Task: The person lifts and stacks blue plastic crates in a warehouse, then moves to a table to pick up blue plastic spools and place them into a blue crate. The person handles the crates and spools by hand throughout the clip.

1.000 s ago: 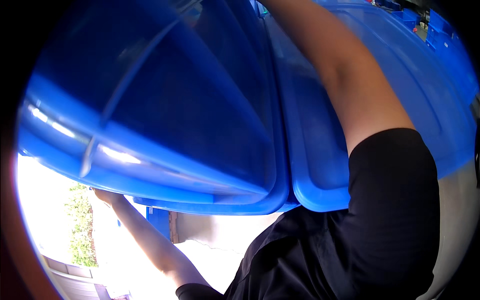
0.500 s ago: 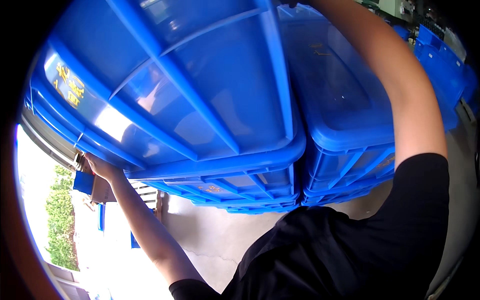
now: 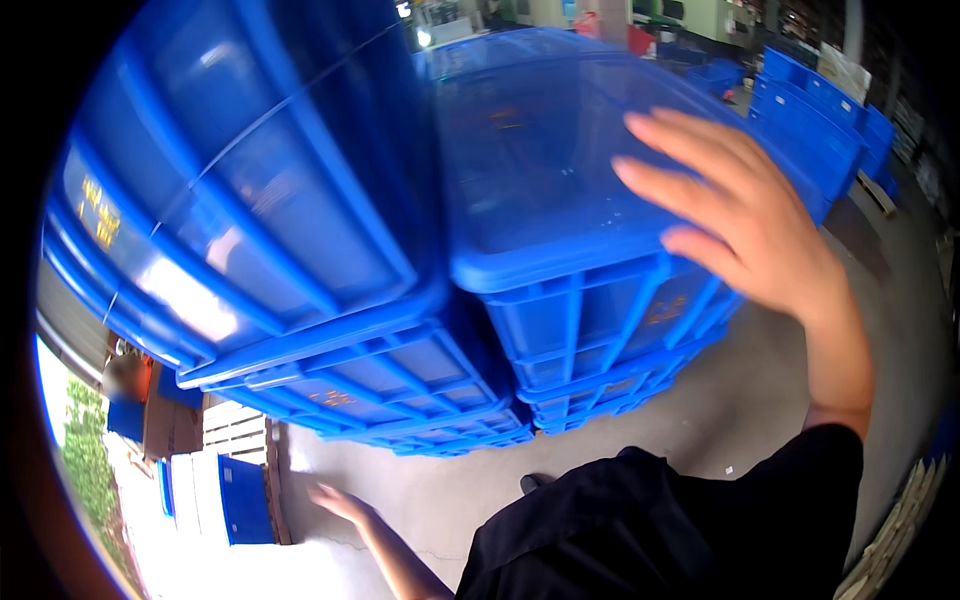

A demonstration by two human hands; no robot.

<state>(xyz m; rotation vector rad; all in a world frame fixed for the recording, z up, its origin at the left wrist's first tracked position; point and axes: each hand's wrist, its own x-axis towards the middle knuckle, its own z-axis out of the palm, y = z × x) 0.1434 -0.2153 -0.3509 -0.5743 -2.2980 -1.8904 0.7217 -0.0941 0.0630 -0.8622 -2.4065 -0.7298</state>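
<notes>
A large ribbed blue plastic crate [image 3: 250, 180] rises at the left, on top of a stack of similar blue crates [image 3: 380, 380]. Beside it on the right stands a second, lower stack, topped by a blue lid [image 3: 560, 170]. My right hand [image 3: 745, 215] is raised over the right side of this lid, fingers spread and holding nothing; whether a fingertip touches the lid I cannot tell. Low at the left, my left hand [image 3: 342, 503] hangs apart from the crates, its fingers stretched out and nothing in them. A thin cord or strap line crosses the upper crate's ribs.
More blue crates [image 3: 810, 110] stand at the far right. At the left are a slatted pallet [image 3: 236, 428], a cardboard box [image 3: 172, 425] and a blue bin [image 3: 247, 500] near a bright opening with greenery. Concrete floor [image 3: 690, 425] lies between the stacks and me.
Both hands have come off the upper crate: my left dropped down and inward, my right came nearer, over the lid. My view has shifted, so the stacks sit further left.
</notes>
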